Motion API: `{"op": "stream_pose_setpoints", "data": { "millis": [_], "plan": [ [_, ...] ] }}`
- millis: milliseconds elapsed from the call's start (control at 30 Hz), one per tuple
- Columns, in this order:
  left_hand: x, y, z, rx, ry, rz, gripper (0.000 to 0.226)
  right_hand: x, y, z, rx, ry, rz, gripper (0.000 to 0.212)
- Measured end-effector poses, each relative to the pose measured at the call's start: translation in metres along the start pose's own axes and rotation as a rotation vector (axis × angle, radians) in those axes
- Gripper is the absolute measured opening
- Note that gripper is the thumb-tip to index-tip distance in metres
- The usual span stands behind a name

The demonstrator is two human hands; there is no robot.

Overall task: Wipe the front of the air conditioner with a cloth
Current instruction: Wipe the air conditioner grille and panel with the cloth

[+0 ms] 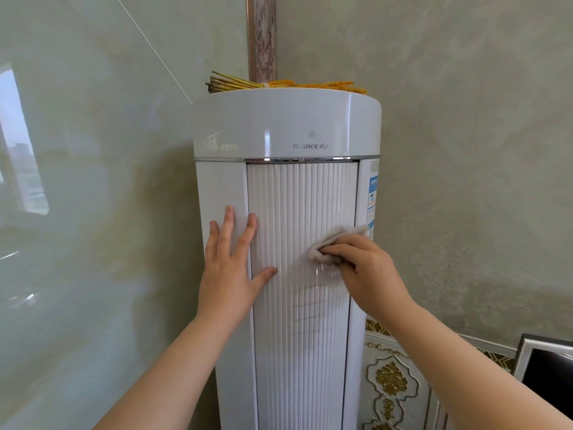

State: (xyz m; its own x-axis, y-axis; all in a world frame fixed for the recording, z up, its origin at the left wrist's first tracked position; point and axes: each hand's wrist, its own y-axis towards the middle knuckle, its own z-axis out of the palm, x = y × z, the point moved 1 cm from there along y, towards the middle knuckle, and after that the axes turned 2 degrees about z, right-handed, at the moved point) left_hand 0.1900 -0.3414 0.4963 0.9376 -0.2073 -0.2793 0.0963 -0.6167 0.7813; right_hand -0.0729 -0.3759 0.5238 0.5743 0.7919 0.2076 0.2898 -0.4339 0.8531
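The right hand (369, 268) curls its fingers around a bunched pale cloth (331, 246), pressing it against the ribbed front panel of the white air conditioner (288, 125); the cloth sticks out up and left of the knuckles. The left hand (231, 262) lies flat with fingers spread, palm on the smooth left side strip, thumb reaching onto the ribs. A bundle of yellow stalks (248, 85) rests on top of the unit.

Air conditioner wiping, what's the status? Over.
Left hand flat on tall white air conditioner. Right hand presses crumpled pale cloth on ribbed front panel. Nothing in the way.
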Motion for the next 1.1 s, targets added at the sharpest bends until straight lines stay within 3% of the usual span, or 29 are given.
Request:
{"op": "stream_pose_setpoints", "data": {
  "millis": [167,233,433,700,900,1100],
  "plan": [
    [-0.001,-0.001,0.000,0.005,-0.006,-0.004,0.115,-0.021,-0.006,-0.002,-0.035,0.114,0.364,0.040],
    [-0.002,-0.001,0.000,0.005,-0.011,-0.006,0.115,-0.017,-0.007,0.003,-0.056,0.145,0.419,0.042],
    [-0.003,-0.001,0.000,-0.007,0.002,-0.005,0.114,0.024,-0.008,0.031,-0.100,0.096,0.132,0.033],
    [0.000,-0.003,0.001,-0.019,-0.005,0.028,0.109,0.057,-0.003,0.057,0.101,0.034,-0.171,0.031],
    [0.000,-0.004,0.002,-0.014,0.013,0.013,0.111,0.035,-0.005,0.032,0.143,-0.067,-0.192,0.027],
    [0.001,-0.005,0.003,-0.004,-0.009,0.009,0.104,-0.005,-0.017,0.011,0.013,-0.034,0.012,0.031]
  ]
}}
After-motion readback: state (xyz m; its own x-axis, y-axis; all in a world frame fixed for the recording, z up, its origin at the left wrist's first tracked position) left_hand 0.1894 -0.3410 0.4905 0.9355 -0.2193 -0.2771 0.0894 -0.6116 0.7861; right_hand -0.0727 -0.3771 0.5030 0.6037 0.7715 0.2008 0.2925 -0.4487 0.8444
